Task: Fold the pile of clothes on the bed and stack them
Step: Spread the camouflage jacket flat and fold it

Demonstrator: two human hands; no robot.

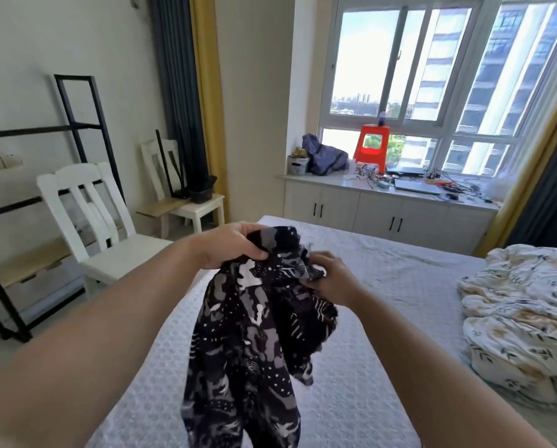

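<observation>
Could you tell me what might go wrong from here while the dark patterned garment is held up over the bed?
1. The patterned garment hangs bunched and twisted from the left hand and right hand; folding it like this would likely trap creases.
2. Its lower end trails low over the bed and could snag or fold under when it is laid down.

Between the fingers (254,250), a garment (248,344) of black with grey and white camouflage print; beneath it a pale lilac bed (384,286); right, a cream floral quilt (513,318).
</observation>
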